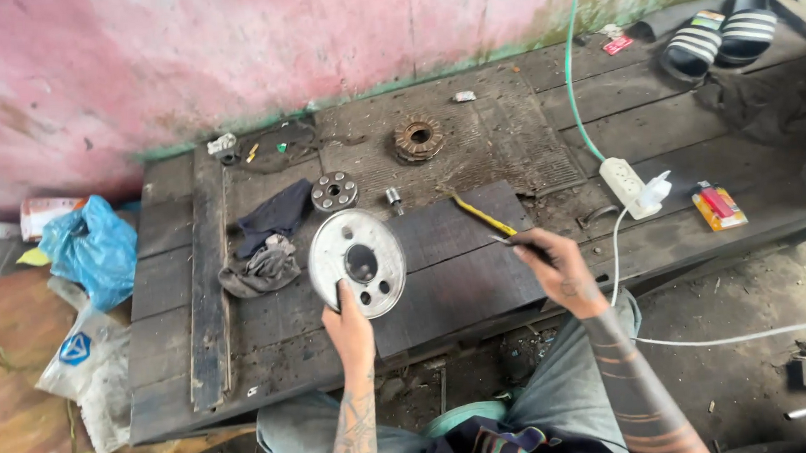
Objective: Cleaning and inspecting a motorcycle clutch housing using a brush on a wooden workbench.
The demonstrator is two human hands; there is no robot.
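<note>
In the head view, we see our left hand low in the middle of the frame, closed on the lower rim of a round metal plate. The plate stands tilted on edge on the dark wooden desk, directly above the hand in the picture, its flat face turned toward us. It is a dull grey disc with a large centre hole and smaller holes around it, scuffed and matte.

Our right hand sits to the right of centre, closed around a thin dark tool whose tip points up and left toward the plate. The tool's long axis runs from lower right to upper left, nearly in line with a yellow-handled tool lying on the desk just beyond it. The left hand touches the plate; the right is near but apart.

Above the plate lie a small round hub with holes, a rusty toothed ring and a crumpled grey rag. At right, a white power strip rests on the rough, weathered planks.
</note>
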